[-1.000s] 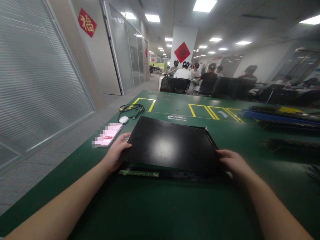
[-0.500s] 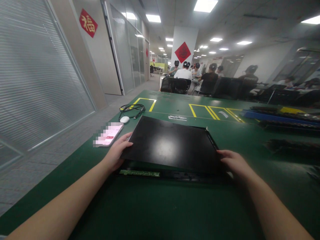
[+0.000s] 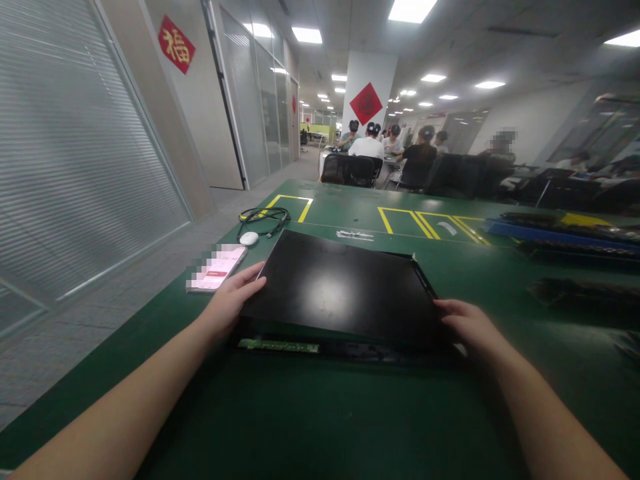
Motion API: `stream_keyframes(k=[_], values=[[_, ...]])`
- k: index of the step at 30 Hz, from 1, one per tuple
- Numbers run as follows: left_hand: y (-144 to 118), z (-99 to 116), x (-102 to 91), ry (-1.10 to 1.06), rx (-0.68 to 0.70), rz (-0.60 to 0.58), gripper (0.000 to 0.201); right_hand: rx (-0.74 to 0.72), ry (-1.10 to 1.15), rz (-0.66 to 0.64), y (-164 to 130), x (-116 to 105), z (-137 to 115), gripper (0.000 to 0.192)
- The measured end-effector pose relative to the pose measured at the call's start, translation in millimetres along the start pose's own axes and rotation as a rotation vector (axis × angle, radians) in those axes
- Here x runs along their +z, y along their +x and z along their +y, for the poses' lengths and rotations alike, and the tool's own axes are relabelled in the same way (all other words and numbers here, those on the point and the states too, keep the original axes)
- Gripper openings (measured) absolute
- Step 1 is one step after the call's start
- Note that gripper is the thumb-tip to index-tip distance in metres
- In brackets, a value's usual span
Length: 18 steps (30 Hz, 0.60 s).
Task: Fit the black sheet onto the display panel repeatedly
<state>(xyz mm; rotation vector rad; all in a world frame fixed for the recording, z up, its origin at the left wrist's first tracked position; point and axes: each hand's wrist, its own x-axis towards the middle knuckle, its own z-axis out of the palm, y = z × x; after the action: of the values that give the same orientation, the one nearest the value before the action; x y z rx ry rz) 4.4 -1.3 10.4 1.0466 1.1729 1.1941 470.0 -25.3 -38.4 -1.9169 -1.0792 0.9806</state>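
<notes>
Holding a flat black panel [image 3: 340,290] by its two near corners, the person works with both arms stretched out over a green counter [image 3: 320,413]. The left hand [image 3: 231,303] curls around the panel's near-left corner, thumb lying along the top edge and the other fingers tucked beneath, so this grip is closed on the panel. The right hand [image 3: 467,323] rests at the near-right corner with its fingers laid against the edge; whether they wrap under and clamp it cannot be told from this view. The panel lies nearly flat on top of a dark, low chassis [image 3: 345,348], whose front edge with a green strip [image 3: 278,345] shows just below the panel's near side. The panel's long axis runs left to right across the person's front, its far edge pointing away toward the room, and its glossy top face is turned upward and catches a ceiling light. Just left of the left hand a phone [image 3: 216,268] lies on the counter with its screen lit, and beyond it sit a small white puck [image 3: 249,238] and a coiled black cable [image 3: 263,216]. Yellow tape boxes [image 3: 425,223] mark the counter farther back. At the right, well apart from the hands, long dark trays [image 3: 560,233] are laid out. Seated people [image 3: 367,150] fill the background.
</notes>
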Motion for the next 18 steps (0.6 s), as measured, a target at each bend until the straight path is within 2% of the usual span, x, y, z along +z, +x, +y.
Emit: stream_keyframes(k=[3, 7, 14, 18], values=[[7, -4, -9.7, 0.225, 0.095, 0.058, 0.064, 0.003, 0.001, 0.004, -1, 0, -1, 0.056], [16, -11, -20.5, 0.489, 0.22, 0.065, 0.06, 0.01, -0.009, 0.013, 0, -1, -2, 0.053], [22, -19, -28.4, 0.872, 0.296, 0.004, 0.071, -0.032, -0.041, 0.0, 6, -5, 5, 0.053], [23, -20, -28.2, 0.991, 0.302, -0.01, 0.074, -0.074, -0.05, -0.012, 8, -8, 9, 0.051]])
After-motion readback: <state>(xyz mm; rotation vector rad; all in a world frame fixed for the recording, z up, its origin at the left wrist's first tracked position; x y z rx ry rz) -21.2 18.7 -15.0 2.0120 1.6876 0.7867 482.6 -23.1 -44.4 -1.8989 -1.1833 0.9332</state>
